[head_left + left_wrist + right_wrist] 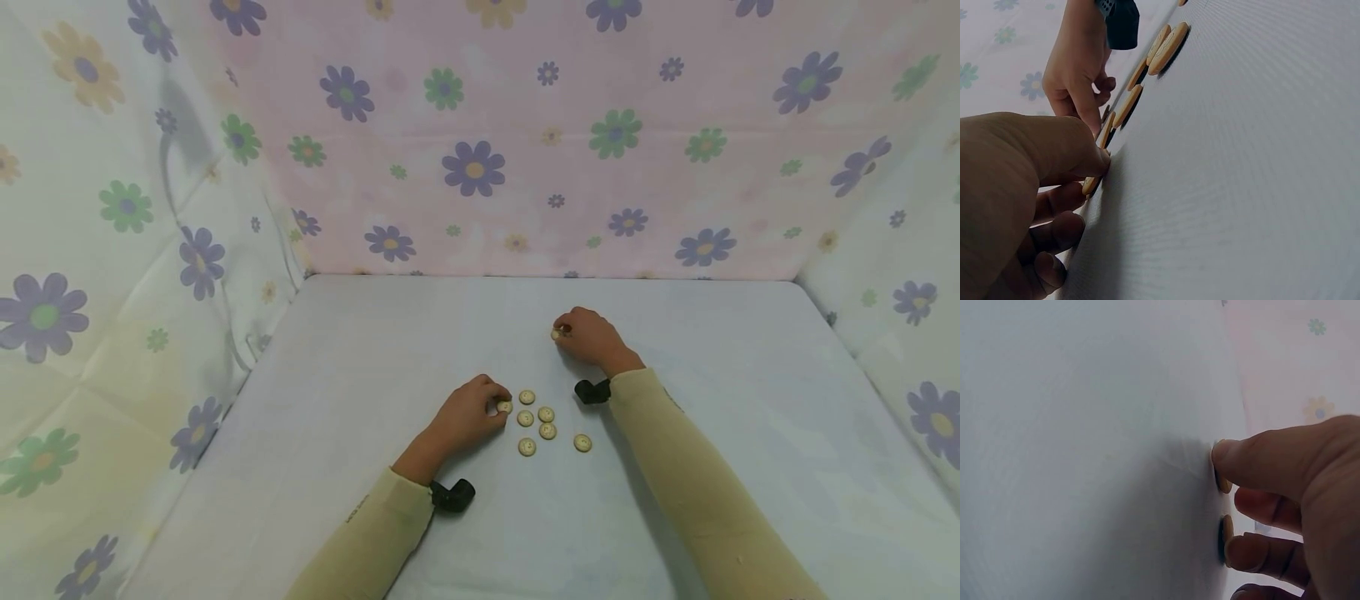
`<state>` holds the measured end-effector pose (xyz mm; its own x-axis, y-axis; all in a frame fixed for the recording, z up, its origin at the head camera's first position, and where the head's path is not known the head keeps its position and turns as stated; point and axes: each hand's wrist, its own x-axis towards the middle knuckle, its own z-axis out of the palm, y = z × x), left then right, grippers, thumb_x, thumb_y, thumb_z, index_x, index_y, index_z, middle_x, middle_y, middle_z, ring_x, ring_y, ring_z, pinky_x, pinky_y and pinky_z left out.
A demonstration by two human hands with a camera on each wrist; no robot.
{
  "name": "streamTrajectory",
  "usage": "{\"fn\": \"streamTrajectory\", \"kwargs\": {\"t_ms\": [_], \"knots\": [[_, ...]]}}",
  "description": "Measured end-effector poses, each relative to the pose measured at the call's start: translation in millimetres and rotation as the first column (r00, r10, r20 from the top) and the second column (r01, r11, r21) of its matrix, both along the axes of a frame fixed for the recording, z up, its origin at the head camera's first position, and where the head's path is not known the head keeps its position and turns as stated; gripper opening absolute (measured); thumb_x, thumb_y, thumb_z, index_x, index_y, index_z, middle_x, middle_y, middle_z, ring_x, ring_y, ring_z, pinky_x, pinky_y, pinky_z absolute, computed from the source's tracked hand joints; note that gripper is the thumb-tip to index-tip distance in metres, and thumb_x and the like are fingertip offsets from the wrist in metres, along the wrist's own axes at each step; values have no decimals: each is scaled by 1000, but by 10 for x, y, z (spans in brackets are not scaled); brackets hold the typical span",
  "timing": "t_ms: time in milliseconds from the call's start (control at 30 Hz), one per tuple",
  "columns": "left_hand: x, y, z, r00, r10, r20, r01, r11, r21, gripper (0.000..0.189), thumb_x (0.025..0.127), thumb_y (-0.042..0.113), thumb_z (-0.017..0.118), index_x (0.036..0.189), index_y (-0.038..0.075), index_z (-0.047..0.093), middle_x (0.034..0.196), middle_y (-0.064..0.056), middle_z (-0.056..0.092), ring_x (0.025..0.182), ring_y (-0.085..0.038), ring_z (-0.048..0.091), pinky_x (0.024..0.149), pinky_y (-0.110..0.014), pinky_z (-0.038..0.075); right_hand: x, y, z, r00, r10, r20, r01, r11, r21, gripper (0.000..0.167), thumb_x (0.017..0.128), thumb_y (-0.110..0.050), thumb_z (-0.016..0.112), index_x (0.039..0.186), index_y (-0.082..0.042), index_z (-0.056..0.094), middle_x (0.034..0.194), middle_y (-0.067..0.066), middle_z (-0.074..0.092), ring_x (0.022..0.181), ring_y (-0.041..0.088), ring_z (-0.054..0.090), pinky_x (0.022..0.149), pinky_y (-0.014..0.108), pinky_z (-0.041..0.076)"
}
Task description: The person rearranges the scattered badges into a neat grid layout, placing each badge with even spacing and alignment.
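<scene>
Round tan wooden discs with dark marks on their faces lie on the white table. At the left end of the cluster, my left hand (467, 414) pinches one wooden disc (505, 407) between thumb and fingers, close to the tabletop. Farther back and to the right, my right hand (591, 337) holds its thumb against a wooden disc (1225, 485), with fingers curled on the far side. A second disc (1228, 532) stands beside its fingertips in the right wrist view. Part of each held disc is hidden by the thumb.
Several loose discs lie between the hands, among them a disc (527, 447) at the front and a disc (582, 443) off to the right. A flowered cloth (540, 167) surrounds the white tabletop (390, 333) at the back and sides.
</scene>
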<state>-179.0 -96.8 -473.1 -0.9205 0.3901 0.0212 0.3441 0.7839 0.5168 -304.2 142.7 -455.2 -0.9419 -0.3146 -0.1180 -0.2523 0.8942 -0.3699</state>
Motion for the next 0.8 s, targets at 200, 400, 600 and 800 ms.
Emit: {"fn": "streamTrajectory", "kwargs": {"t_ms": [200,400,600,800], "knots": [[-3,6,8,1000,6,-2,-6,1000,-5,21,87,16,65,107,13,71,101,0,61,85,-12,57,79,-31,48,59,-11,23,1000,5,-23,-5,1000,9,33,93,-22,56,121,-10,66,112,10,60,100,25,58,88,44,47],[6,4,24,1000,3,-3,-3,1000,-10,21,86,16,66,107,12,71,101,0,61,85,-12,57,78,-31,49,170,-28,61,999,16,-28,-16,1000,-3,30,92,-21,62,119,-11,67,111,7,61,102,24,58,91,43,47],[-4,1,12,1000,5,5,-5,1000,-8,22,87,18,66,108,13,71,101,0,61,84,-11,56,78,-31,48,261,-45,73,999,42,1,-42,999,-31,30,92,-23,61,120,-13,66,114,7,64,106,26,59,92,45,46],[-19,5,10,1000,5,19,-5,1000,-10,22,87,19,66,108,13,70,102,0,60,85,-11,56,79,-31,48,363,-71,109,997,74,11,-73,996,-54,29,92,-23,63,119,-13,66,113,7,65,104,25,59,92,45,47]]}}
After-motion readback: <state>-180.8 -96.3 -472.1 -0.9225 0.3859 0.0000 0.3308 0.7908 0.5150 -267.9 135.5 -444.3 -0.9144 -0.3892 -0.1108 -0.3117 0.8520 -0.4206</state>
